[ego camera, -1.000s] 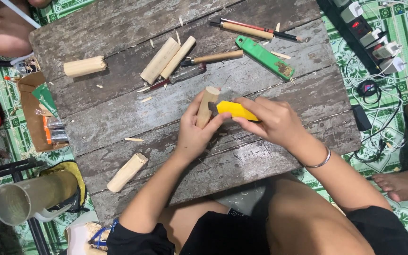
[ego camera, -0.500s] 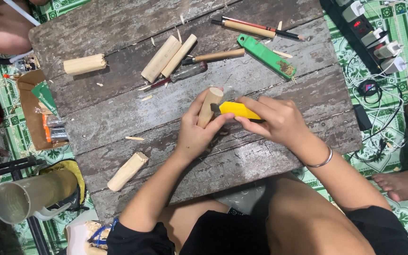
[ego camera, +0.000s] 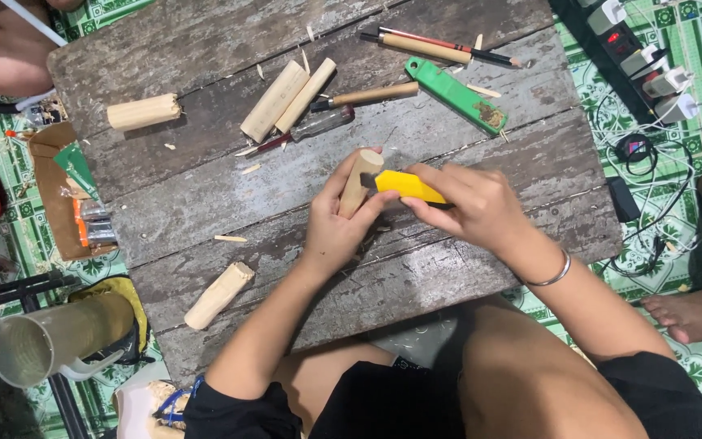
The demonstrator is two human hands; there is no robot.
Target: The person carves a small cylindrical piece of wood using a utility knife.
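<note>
Wood stick (ego camera: 357, 183) sits tight in my left hand (ego camera: 336, 230) grip, tipped up over the middle of the worktop (ego camera: 205, 203), so my right hand (ego camera: 473, 210), closed around the yellow knife (ego camera: 406, 186), can press its blade against it.
</note>
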